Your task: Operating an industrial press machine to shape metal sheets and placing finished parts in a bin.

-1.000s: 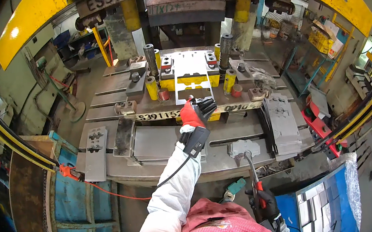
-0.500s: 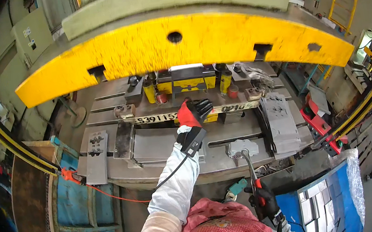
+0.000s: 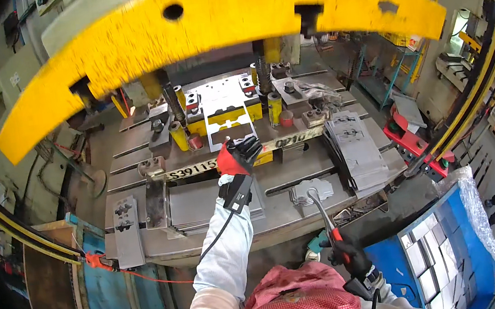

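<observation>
My left hand (image 3: pixel 239 156), in a red and black glove with a small dark device strapped at the wrist, is at the front edge of the die (image 3: pixel 197 127). Its fingers stretch to the right, apart from one another. Just beyond it, a bright sheet metal strip (image 3: pixel 213 135) with shaped cutouts lies on the die and overhangs its front. In a black glove, my right hand (image 3: pixel 350 256) grips long pliers (image 3: pixel 324 215) by their red handles. The pliers' jaws rest at a small stack of shaped metal pieces (image 3: pixel 303 193) on the press bed.
The press's yellow upper beam (image 3: pixel 230 19) hangs above the die. Stacked grey sheets (image 3: pixel 195 205) lie left of centre, more plates (image 3: pixel 357 159) on the right, a few plates (image 3: pixel 128 239) at far left. A blue bin (image 3: pixel 399 259) of metal pieces stands at lower right.
The upper part of the press has risen, uncovering the die and the strip on it. The view has turned slightly. My left hand stays by the die, and my right hand still holds the pliers.
</observation>
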A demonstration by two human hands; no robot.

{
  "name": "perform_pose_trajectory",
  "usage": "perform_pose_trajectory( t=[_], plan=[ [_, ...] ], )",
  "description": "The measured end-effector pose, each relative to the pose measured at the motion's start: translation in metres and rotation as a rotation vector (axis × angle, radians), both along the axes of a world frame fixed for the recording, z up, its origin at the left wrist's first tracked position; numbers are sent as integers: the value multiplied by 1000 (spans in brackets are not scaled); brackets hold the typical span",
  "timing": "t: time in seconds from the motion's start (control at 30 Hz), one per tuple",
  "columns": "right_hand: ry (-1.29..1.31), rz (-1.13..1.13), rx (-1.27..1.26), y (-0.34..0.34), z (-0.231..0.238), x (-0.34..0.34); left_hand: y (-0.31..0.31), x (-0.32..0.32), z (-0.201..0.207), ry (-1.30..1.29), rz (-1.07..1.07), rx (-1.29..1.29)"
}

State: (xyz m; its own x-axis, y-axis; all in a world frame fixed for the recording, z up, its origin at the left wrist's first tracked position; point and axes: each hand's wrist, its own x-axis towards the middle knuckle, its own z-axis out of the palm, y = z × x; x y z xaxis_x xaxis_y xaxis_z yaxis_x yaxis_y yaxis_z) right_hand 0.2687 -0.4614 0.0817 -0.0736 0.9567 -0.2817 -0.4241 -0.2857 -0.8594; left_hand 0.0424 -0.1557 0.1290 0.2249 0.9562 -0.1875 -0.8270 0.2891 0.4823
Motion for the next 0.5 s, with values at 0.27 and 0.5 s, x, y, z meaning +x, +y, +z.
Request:
perform_pose_trajectory(
  t=[0.27, 0.5],
  plan=[
    [-336, 161, 328, 112, 78, -14, -11, 1, 1, 26, 30, 21],
    [-289, 416, 473, 298, 147, -78, -16, -19, 0, 89, 56, -54]
  ],
)
